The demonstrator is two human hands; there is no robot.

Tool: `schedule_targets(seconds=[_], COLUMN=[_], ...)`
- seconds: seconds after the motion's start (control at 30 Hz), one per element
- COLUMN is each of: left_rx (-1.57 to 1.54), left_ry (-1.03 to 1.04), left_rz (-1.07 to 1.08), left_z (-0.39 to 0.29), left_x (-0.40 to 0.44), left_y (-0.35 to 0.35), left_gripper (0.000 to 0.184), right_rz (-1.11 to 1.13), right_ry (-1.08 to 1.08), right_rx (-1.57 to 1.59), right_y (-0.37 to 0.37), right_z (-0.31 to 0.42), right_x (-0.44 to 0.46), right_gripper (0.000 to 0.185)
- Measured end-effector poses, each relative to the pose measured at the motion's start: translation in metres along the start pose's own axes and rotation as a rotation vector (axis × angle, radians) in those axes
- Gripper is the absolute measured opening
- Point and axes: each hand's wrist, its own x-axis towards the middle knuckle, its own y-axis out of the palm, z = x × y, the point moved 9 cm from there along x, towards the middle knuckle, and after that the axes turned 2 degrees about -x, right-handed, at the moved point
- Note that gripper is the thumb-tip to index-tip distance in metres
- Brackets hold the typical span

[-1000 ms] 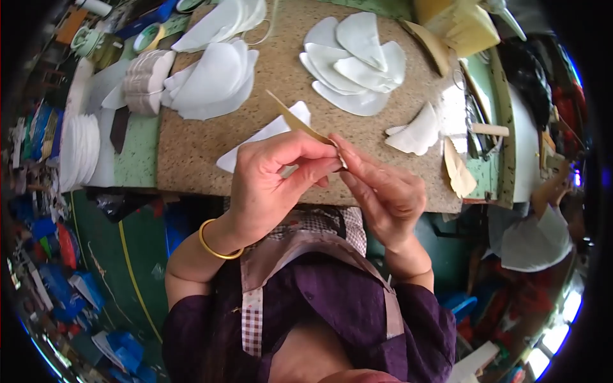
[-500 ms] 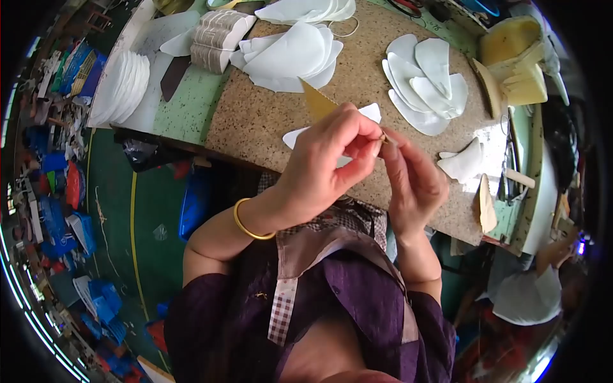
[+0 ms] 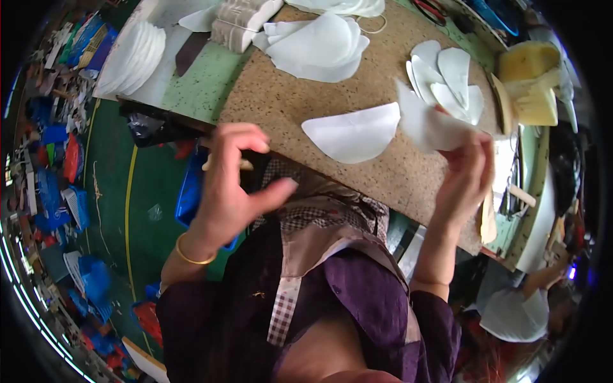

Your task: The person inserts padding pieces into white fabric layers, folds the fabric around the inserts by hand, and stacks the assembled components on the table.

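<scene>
My right hand (image 3: 469,166) pinches a thin white curved piece (image 3: 426,124) at its lower edge, and the piece is blurred by motion. Off the board's near-left edge hangs my left hand (image 3: 233,179), empty, thumb and fingers apart, above the floor. Between the hands a white half-moon piece (image 3: 354,132) lies flat on the brown speckled board (image 3: 281,124). Fanned white pieces (image 3: 454,73) rest just beyond my right hand. Another overlapping pile of white pieces (image 3: 316,48) sits at the board's far left.
At the left stands a white stack (image 3: 135,59) of pieces, with a tied beige bundle (image 3: 239,25) and a dark flat strip (image 3: 190,54) near it. A yellowish container (image 3: 527,64) stands at the back right. A blue bin (image 3: 193,185) is below the table's edge.
My hands, earlier together at a tan piece, have parted. The left moved left, empty; the right moved right and now holds a white piece. The tan piece is out of sight.
</scene>
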Motion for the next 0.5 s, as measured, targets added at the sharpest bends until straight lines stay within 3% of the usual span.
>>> schedule_targets(seconds=[0.03,0.1,0.13,0.23,0.27,0.33,0.4,0.43,0.5], left_rx=[-0.154,-0.426,-0.323,-0.851,-1.015,-1.161,-1.011,-0.842,-0.565], left_ry=[0.081,0.139,0.245,0.099,-0.021,-0.223,-0.174,-0.118,-0.117], left_rz=[-0.037,-0.12,-0.206,-0.242,-0.183,-0.096,-0.098,-0.103,-0.135], left_z=[-0.018,-0.04,-0.044,-0.024,-0.018,-0.002,0.001,0.002,0.011], left_x=[0.004,0.015,0.021,0.036,0.038,0.039,0.042,0.043,0.044], left_y=[0.014,0.038,0.036,0.031,0.039,0.067,0.075,0.07,0.056], left_gripper=[0.046,0.05,0.044,0.033,0.03,0.024,0.016,0.015,0.011], right_rz=[0.303,0.632,0.655,0.47,0.407,0.392,0.457,0.295,0.264], right_ry=[-0.041,-0.14,-0.193,-0.166,0.145,0.437,0.444,0.387,0.247], right_rx=[-0.133,-0.188,-0.117,-0.087,-0.004,0.252,0.108,0.136,0.013], right_y=[0.036,0.077,0.083,0.039,0.021,0.038,0.041,0.036,0.029], right_z=[0.012,0.028,0.037,0.007,-0.013,-0.039,-0.05,-0.042,-0.037], right_x=[-0.02,-0.05,-0.054,-0.021,-0.016,-0.034,-0.031,-0.021,-0.008], right_gripper=[0.024,0.049,0.064,0.077,0.075,0.053,0.047,0.038,0.036])
